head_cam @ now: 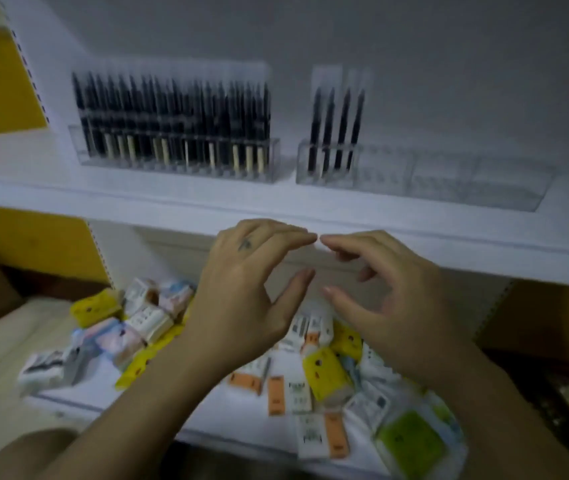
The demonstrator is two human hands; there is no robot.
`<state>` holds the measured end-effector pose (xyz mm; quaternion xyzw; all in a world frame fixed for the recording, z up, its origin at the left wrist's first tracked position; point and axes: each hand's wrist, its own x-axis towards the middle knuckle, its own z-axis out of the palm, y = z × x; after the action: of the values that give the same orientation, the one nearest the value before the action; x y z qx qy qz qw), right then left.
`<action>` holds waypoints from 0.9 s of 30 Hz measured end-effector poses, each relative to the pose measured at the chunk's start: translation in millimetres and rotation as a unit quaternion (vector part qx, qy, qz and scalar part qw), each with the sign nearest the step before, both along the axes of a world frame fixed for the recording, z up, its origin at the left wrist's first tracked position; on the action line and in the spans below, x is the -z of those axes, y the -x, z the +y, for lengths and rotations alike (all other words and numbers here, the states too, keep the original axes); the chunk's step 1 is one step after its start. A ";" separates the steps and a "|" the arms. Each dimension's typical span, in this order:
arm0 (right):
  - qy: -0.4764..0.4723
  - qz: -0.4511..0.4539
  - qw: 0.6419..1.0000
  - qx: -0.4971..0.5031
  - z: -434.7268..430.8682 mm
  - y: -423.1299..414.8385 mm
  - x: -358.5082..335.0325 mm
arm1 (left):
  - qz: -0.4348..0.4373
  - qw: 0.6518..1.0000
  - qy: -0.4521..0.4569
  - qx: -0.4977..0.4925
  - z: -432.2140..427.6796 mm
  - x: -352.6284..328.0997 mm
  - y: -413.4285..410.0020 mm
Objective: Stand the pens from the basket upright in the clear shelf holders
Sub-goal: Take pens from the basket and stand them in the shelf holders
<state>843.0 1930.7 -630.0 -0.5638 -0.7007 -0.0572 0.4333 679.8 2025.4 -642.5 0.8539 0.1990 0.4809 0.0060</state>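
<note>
Left hand point(241, 289) loosely spread, empty, right hand point(393, 303) the same, forefinger tips point(310, 238) almost meeting, shelf edge point(130, 209) behind

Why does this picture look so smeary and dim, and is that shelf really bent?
Head view: motion blur smears the pens and the packets; light is dim and bluish; the wide-angle lens slightly bows the shelf edge.

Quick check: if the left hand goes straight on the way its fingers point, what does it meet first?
Most likely the right hand: the left hand points rightward along the shelf edge, its tips almost against the right hand's fingertips. Depth is unclear, so they might just pass.
</note>
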 end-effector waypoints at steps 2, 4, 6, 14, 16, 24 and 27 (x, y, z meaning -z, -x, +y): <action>0.047 0.012 0.999 0.008 0.5 7.4 37.2 | -0.006 0.999 0.043 -0.013 -4.3 38.2 9.3; 0.096 0.020 0.995 0.025 3.9 13.3 79.5 | 0.004 0.995 0.100 -0.028 -9.0 77.6 16.4; 0.164 0.021 0.986 0.034 7.3 18.5 126.0 | 0.035 0.983 0.174 -0.047 -11.0 118.4 21.4; 0.486 -0.020 0.873 0.040 12.9 28.7 297.1 | 0.278 0.799 0.509 -0.159 -11.0 286.9 19.5; 0.543 -0.005 0.839 0.041 4.4 30.6 327.8 | 0.294 0.736 0.588 -0.163 -25.3 328.3 23.2; 0.696 -0.015 0.717 0.007 -18.8 34.4 417.8 | 0.358 0.616 0.695 -0.092 -46.1 418.4 33.9; 0.747 -0.022 0.665 0.004 -13.9 41.4 446.7 | 0.337 0.607 0.711 -0.107 -41.5 432.6 33.8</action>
<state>801.5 1916.8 -1076.7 -0.6997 -0.5158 0.4716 -0.1482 646.0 1983.9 -1075.0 0.6551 0.5566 -0.1370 0.4923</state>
